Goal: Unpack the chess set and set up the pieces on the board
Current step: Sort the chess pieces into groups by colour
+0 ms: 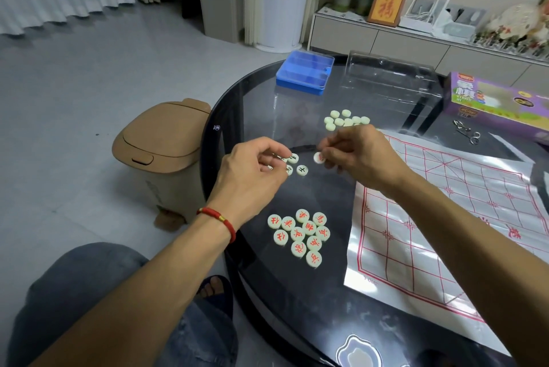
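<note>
A white sheet board with red grid lines [463,224] lies on the right of the round dark glass table [297,292]. Several cream discs with red characters [301,236] sit grouped near the table's front left. Black-lettered discs [302,170] lie under my left hand [252,170], whose fingertips pinch one of them [293,157]. My right hand [356,152] pinches a red-lettered disc [318,157] just above the glass. Face-down cream discs [344,120] cluster farther back.
A blue plastic case [304,72] and a clear plastic tray [389,78] stand at the table's back. A purple game box [499,102] and scissors [466,132] lie at the right. A tan pedal bin [160,149] stands on the floor left of the table.
</note>
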{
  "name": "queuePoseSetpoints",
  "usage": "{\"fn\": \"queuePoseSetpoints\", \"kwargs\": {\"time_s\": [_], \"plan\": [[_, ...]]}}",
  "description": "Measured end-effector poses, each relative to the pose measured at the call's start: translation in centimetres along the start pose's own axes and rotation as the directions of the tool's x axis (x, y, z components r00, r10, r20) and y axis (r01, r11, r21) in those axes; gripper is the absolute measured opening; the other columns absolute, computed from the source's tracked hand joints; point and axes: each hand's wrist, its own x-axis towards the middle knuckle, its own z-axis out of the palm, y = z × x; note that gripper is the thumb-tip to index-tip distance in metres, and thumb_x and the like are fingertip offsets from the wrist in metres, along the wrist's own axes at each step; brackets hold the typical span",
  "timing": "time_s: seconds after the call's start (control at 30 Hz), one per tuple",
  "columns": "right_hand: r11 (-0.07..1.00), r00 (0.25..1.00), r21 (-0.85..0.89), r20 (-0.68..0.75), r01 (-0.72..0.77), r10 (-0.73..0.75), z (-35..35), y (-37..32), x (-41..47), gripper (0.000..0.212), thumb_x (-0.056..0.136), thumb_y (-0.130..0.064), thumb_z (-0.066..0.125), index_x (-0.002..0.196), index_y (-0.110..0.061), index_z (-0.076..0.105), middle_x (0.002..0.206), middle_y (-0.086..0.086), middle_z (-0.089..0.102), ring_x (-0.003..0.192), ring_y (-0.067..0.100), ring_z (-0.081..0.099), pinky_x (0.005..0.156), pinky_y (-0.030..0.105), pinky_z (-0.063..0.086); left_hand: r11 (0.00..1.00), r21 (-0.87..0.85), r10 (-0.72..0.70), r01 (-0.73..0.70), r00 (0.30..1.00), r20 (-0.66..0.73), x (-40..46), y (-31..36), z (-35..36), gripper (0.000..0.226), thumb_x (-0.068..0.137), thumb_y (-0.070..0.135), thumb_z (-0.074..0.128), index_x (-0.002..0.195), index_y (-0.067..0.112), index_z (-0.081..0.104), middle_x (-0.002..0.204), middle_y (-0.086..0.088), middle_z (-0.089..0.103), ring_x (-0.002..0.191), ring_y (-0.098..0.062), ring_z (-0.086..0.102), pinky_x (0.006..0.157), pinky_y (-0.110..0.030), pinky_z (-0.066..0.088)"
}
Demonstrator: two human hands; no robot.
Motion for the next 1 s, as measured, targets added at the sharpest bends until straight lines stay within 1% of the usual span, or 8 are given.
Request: {"fn": "queuePoseSetpoints", "kwargs": {"time_s": [0.13,0.3,0.43,0.53,0.6,0.7,0.8,1.0], "plan": [[0.972,0.994,0.229,0.087,0.051,-0.073,0.3,-1.6,-1.3,0.008,0.093,-0.006,0.068,0.099,-0.003,0.072,0.086,0.011,0.077,0.078,0.022,0.073,0.067,0.028,0.058,0.991,-0.121,-0.047,0.052,0.998,0.042,-0.4,0.5,0.0,0.015,0.083,0.016,0.077,0.091,0.028,0.073,0.082,0.006,0.074,0.069,-0.011,0.072,0.074,-0.036,0.063],[0.966,0.970,0.229,0.181,0.118,-0.161,0.8,-2.8,-2.5,0.008,0.091,-0.013,0.073,0.096,-0.006,0.074,0.085,0.010,0.076,0.080,0.026,0.074,0.073,0.033,0.061,0.961,-0.242,-0.105,0.136,0.985,0.139,-0.7,0.9,-0.1,0.015,0.084,0.005,0.077,0.096,0.011,0.070,0.080,-0.009,0.075,0.071,-0.022,0.075,0.072,-0.030,0.062],[0.979,0.961,0.030,0.185,0.201,-0.203,1.2,-2.6,-2.7,0.008,0.087,-0.021,0.077,0.090,-0.014,0.075,0.078,-0.003,0.076,0.072,0.009,0.072,0.070,0.022,0.059,0.992,-0.074,-0.091,0.105,0.982,0.168,-0.8,0.2,-0.2,0.012,0.084,0.006,0.077,0.089,0.015,0.072,0.073,-0.004,0.074,0.066,-0.014,0.073,0.067,-0.023,0.059],[0.940,0.976,-0.272,-0.010,0.207,-0.218,0.6,-0.8,-1.4,0.003,0.088,-0.022,0.077,0.088,-0.020,0.076,0.078,-0.009,0.074,0.072,0.003,0.069,0.070,0.023,0.056,0.973,0.227,0.007,-0.040,0.990,0.144,-0.7,-0.1,-0.2,0.011,0.083,0.016,0.078,0.081,0.025,0.073,0.066,0.010,0.068,0.059,0.005,0.062,0.061,-0.010,0.051],[0.904,0.977,-0.407,-0.103,0.131,-0.188,-0.2,0.7,-0.3,0.007,0.085,-0.016,0.072,0.089,-0.020,0.076,0.079,-0.001,0.074,0.075,0.017,0.069,0.074,0.037,0.056,0.951,0.297,0.040,-0.091,0.984,0.175,-0.8,-0.1,-0.4,0.011,0.083,0.017,0.077,0.079,0.026,0.072,0.066,0.013,0.066,0.056,0.008,0.058,0.057,-0.010,0.049],[0.818,0.989,-0.571,-0.073,0.067,-0.132,-0.6,2.4,1.2,0.021,0.084,-0.009,0.062,0.102,-0.012,0.073,0.096,0.014,0.073,0.091,0.038,0.065,0.078,0.045,0.055,0.928,0.352,0.060,-0.125,0.980,0.190,-0.8,-0.1,-0.7,0.011,0.082,0.019,0.076,0.077,0.027,0.070,0.066,0.013,0.064,0.054,0.010,0.054,0.053,-0.006,0.039],[0.754,0.994,-0.656,-0.057,0.031,-0.091,-0.2,2.6,2.8,0.046,0.088,-0.002,0.052,0.133,-0.009,0.058,0.128,0.019,0.062,0.112,0.041,0.057,0.086,0.041,0.048,0.921,0.371,0.037,-0.116,0.976,0.212,-0.6,-0.3,-0.6,0.011,0.080,0.020,0.076,0.075,0.028,0.070,0.069,0.012,0.067,0.059,0.006,0.058,0.059,-0.013,0.046],[0.711,0.999,-0.703,-0.032,0.008,-0.043,0.4,2.7,4.7,0.048,0.090,0.002,0.050,0.136,-0.008,0.056,0.143,0.020,0.045,0.125,0.042,0.048,0.101,0.045,0.045,0.924,0.359,0.040,-0.129,0.969,0.245,-0.7,-0.5,-0.3,0.010,0.077,0.018,0.073,0.074,0.027,0.069,0.070,0.010,0.069,0.065,0.001,0.063,0.063,-0.018,0.055]]}}
